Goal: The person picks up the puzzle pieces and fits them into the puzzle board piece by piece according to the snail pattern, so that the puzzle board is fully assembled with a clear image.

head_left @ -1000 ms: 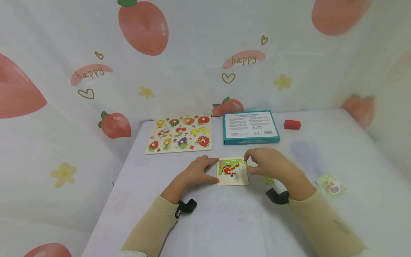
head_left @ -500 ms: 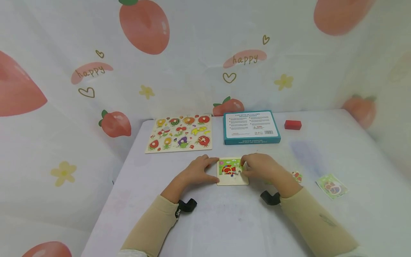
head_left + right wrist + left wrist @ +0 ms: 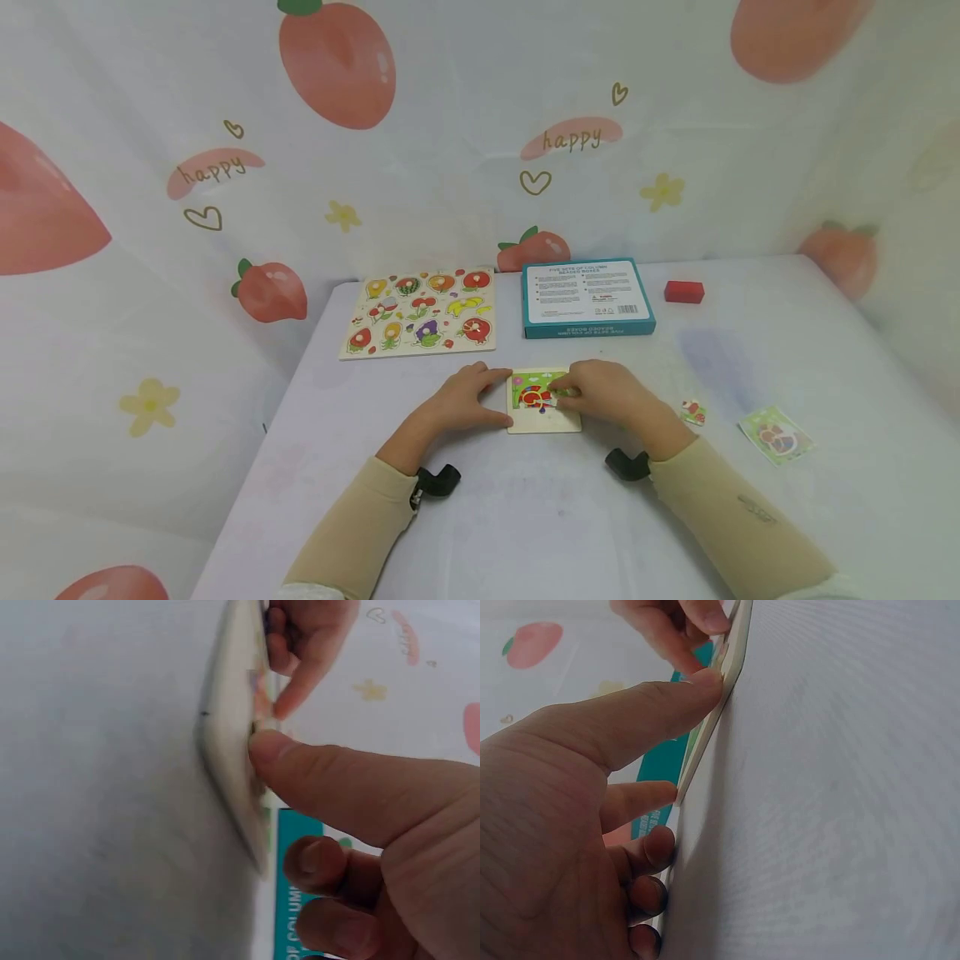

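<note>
A small wooden jigsaw board (image 3: pixel 536 423) lies on the table, with a red, yellow and blue snail-like picture on green in its upper part. My left hand (image 3: pixel 461 400) steadies its left side, index finger at the upper corner and thumb at the lower one. In the left wrist view, the thumb (image 3: pixel 667 712) lies against the board's edge. My right hand (image 3: pixel 607 392) reaches over the board's right side and pinches a jigsaw piece, mostly hidden by the fingers, at the picture's right. One loose jigsaw piece (image 3: pixel 693 412) lies to the right of that hand.
Farther right is a picture card (image 3: pixel 776 435). Behind the hands lie a fruit peg puzzle (image 3: pixel 465 351), a teal and white box (image 3: pixel 587 296) and a red block (image 3: pixel 683 292). A patterned cloth (image 3: pixel 442 192) hangs behind the table.
My right hand has moved left and inward over the board with the piece, uncovering the loose piece on the table. My left hand has stayed put.
</note>
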The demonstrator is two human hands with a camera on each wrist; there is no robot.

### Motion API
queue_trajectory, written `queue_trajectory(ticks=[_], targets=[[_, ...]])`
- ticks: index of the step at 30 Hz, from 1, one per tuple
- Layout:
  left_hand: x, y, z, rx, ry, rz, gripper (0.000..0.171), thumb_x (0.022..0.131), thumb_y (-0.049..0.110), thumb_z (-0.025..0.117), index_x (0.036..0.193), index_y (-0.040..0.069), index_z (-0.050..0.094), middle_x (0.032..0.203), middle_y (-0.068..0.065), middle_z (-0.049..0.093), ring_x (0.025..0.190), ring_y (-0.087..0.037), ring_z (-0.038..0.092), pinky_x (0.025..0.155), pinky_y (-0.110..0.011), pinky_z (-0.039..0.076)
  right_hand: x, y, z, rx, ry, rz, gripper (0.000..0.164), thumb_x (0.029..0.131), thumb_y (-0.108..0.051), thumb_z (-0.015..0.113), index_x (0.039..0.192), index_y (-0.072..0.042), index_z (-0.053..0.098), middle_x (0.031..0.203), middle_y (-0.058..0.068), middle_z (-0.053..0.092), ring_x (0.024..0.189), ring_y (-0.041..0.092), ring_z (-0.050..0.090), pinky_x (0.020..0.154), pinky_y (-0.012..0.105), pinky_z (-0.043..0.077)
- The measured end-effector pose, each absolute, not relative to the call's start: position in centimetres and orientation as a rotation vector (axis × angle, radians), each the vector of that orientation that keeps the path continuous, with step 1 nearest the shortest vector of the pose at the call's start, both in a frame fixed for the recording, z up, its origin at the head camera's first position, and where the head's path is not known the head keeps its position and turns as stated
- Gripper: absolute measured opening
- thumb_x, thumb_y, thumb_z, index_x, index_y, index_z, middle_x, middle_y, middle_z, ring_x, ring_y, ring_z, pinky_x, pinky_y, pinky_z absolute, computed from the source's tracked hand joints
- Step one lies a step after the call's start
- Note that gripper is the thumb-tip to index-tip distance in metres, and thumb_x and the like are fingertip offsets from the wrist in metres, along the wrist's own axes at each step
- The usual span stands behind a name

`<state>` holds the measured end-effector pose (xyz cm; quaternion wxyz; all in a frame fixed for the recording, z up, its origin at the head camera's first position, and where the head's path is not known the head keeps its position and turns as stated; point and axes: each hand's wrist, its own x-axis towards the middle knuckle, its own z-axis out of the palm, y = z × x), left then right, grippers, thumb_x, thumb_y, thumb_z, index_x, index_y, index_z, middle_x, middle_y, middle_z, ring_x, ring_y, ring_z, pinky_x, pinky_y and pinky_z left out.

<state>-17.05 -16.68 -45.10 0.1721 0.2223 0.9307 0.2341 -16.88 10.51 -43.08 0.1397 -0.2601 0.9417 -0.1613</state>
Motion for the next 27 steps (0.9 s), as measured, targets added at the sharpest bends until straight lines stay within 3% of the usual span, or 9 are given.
queue_trajectory(ticks=[6,15,27], targets=[[-17.1,-16.67,-45.16,0.635,2.639,0.661,0.082,0.082,0.051,0.082,0.154,0.029,0.049,0.104,0.002,0.049,0.098,-0.018,0.047,0.08,-0.037,0.043,-16.81,10.44,-43.23,-0.64,2.705,-0.523,0.033,0.089,-0.035,0.081,0.116,-0.017,0.08,0.076,-0.007,0.058,0.073,0.016,0.049,0.064,0.032,0.042],[-17.01,-16.62,-44.76,0.638,2.633,0.678,0.082,0.082,0.05,0.082,0.153,0.027,0.049,0.105,0.001,0.049,0.098,-0.018,0.047,0.08,-0.038,0.043,-16.74,10.27,-43.17,-0.501,2.708,-0.592,0.033,0.087,-0.036,0.083,0.115,-0.018,0.081,0.094,-0.004,0.069,0.082,0.017,0.053,0.069,0.032,0.045],[-17.01,-16.74,-44.9,0.639,2.637,0.672,0.082,0.083,0.051,0.082,0.154,0.027,0.049,0.104,0.001,0.049,0.097,-0.018,0.047,0.079,-0.037,0.043,-16.59,9.72,-43.28,-0.56,2.767,-0.512,0.025,0.087,-0.032,0.084,0.104,-0.013,0.084,0.086,-0.006,0.066,0.077,0.016,0.052,0.068,0.031,0.045]])
